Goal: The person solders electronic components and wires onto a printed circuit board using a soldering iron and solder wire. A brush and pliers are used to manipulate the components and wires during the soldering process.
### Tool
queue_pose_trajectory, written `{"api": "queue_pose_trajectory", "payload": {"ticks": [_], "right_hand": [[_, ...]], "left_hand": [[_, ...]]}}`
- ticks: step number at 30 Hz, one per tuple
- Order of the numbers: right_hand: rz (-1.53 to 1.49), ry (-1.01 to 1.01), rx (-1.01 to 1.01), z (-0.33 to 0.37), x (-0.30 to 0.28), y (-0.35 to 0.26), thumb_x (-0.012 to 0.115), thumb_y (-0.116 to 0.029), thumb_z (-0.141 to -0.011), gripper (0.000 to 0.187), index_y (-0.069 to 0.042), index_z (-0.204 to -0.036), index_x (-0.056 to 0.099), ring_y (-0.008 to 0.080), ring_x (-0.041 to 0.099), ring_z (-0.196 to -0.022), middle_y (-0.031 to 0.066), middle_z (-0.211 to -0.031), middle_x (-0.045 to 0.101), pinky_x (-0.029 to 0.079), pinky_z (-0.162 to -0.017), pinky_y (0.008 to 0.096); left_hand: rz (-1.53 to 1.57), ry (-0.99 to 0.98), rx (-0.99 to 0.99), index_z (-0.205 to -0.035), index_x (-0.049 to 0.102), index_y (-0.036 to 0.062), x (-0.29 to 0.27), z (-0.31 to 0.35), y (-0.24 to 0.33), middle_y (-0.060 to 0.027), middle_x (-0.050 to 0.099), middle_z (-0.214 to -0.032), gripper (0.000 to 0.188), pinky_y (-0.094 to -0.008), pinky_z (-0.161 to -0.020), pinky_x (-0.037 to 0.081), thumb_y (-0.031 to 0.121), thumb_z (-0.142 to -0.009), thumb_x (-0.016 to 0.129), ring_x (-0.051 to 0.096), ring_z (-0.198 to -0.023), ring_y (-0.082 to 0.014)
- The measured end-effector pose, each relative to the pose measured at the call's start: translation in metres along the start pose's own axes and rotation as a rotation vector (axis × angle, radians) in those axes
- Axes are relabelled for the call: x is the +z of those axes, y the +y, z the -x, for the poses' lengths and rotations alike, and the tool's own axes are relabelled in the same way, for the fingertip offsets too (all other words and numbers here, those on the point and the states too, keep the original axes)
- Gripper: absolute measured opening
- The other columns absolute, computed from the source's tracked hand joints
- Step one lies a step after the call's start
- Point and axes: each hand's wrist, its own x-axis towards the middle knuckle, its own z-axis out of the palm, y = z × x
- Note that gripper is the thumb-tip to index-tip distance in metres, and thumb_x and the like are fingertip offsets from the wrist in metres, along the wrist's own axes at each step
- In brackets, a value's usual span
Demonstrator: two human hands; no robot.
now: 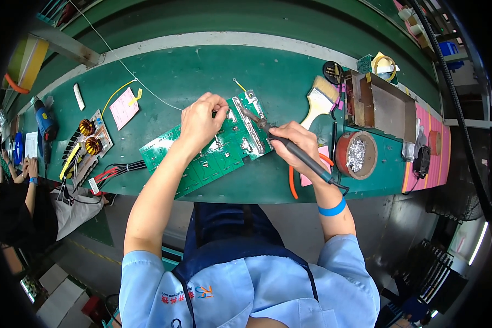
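Observation:
A large green circuit board [213, 170] lies solder side up on the bench in front of me, with a silvery metal strip near its right end. My right hand [296, 143] is closed around the dark handle of a soldering iron [306, 159]. The iron's tip points left, at the board by the strip. Over the board's upper middle, my left hand [199, 123] pinches a thin solder wire [157, 96] that runs down from the upper left. The wire's end is hidden by the fingers. A bundle of red and black cables [123, 169] comes out at the board's left end.
At left lie another board with copper coils [93, 145], a pink tag [124, 107] and a blue power screwdriver [45, 123]. On the right are a brush [318, 101], a round tub of silvery scraps [345, 153], a metal tray [388, 104] and orange-handled pliers [292, 183]. Another person's hands [31, 167] work far left.

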Motion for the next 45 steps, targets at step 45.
{"api": "queue_pose_trajectory", "payload": {"ticks": [45], "right_hand": [[-0.047,0.013,0.26,-0.006,-0.01,-0.006,0.058,-0.004,-0.067,0.015,0.0,-0.081,0.06,0.0151,0.051,-0.054,0.0092,-0.063,0.054,0.039,-0.048,0.0236]], "left_hand": [[0.066,-0.066,-0.033,-0.078,0.056,-0.0004,-0.013,0.006,0.0,-0.0073,0.052,-0.071,0.008,-0.0241,-0.055,0.044,0.007,-0.073,0.055,0.053,-0.058,-0.0136]]}}
